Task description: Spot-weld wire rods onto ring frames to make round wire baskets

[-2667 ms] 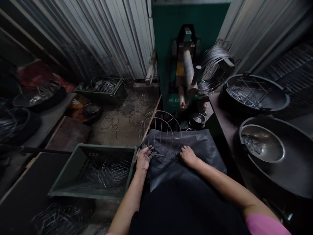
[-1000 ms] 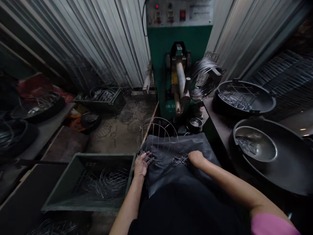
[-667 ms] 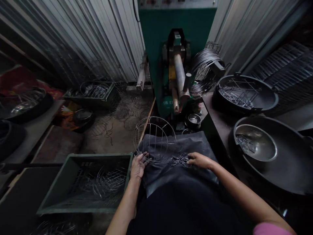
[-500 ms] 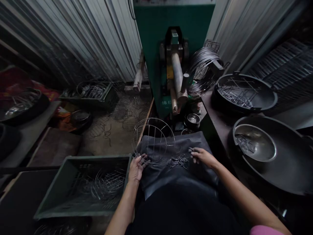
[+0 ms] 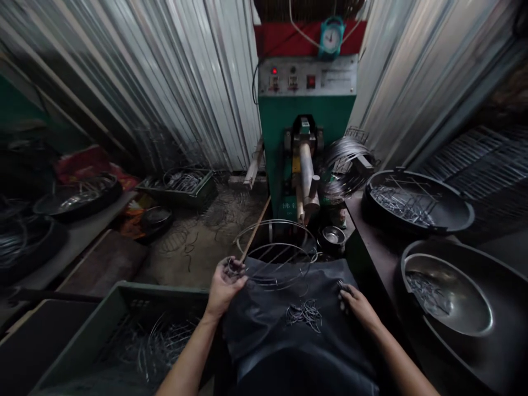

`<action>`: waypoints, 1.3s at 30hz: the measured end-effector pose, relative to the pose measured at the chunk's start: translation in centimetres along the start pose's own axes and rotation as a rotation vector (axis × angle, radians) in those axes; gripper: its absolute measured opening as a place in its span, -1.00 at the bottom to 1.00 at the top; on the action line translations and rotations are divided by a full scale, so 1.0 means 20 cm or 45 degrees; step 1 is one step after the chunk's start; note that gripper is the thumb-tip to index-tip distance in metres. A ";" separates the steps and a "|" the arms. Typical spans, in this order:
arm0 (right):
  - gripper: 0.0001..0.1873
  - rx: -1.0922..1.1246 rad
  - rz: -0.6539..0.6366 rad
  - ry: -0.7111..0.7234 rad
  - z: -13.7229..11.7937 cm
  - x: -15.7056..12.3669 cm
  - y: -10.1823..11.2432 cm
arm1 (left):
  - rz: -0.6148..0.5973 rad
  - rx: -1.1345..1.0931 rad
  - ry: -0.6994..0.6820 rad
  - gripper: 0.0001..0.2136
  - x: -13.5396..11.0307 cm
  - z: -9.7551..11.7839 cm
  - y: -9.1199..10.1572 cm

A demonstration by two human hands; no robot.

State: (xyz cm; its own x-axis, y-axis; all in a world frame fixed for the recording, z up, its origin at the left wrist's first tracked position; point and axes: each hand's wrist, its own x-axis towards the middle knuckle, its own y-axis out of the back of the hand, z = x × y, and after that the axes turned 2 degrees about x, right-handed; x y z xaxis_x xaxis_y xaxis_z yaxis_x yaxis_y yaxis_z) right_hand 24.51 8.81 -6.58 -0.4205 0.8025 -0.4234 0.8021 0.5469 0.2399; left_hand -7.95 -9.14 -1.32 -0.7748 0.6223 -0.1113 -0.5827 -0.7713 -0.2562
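Observation:
My left hand (image 5: 226, 283) is closed on the left edge of a round wire rack (image 5: 284, 285), made of two rings with bars across. The rack is tilted above a dark apron (image 5: 272, 324) over my lap. A small heap of short curved wires (image 5: 304, 315) lies on the apron between my hands. My right hand (image 5: 353, 301) is pinched at the right of the heap, apart from the rack. Thin wire ends show at its fingertips; how many it holds is unclear.
Ahead stands a green machine (image 5: 275, 132) with a thick metal arm (image 5: 306, 165). A green crate (image 5: 124, 286) of wire pieces is at my left. At the right are a wide pan (image 5: 466, 357) holding a metal bowl (image 5: 474, 302), another pan (image 5: 457, 212), and a wire coil (image 5: 346, 159).
My view has tipped up, showing the machine's control panel and a dial scale. The rack is tilted flatter. My right hand has moved farther right of the wire heap, still pinched.

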 end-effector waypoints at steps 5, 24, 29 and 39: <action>-0.71 0.181 0.091 0.003 0.02 0.00 -0.01 | -0.231 0.195 -0.226 -0.44 0.19 0.13 -0.19; -0.67 0.247 0.212 0.072 0.04 -0.02 -0.03 | -0.086 0.262 -0.297 -0.49 0.30 -0.22 -0.22; -0.71 0.245 0.192 0.062 0.05 -0.02 -0.02 | -0.099 0.320 -0.326 -0.47 0.29 -0.30 -0.21; -0.70 0.300 0.215 0.061 0.06 -0.01 -0.03 | -0.085 0.297 -0.329 -0.46 0.26 -0.44 -0.22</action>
State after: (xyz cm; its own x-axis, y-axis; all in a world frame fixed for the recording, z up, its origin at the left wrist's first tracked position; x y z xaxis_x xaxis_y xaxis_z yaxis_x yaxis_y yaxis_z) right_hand 24.63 8.08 -7.66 -0.2878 0.8909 -0.3514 0.9365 0.3386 0.0914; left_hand -7.29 -1.42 -9.25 -0.7523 0.6409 0.1526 -0.6513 -0.7585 -0.0249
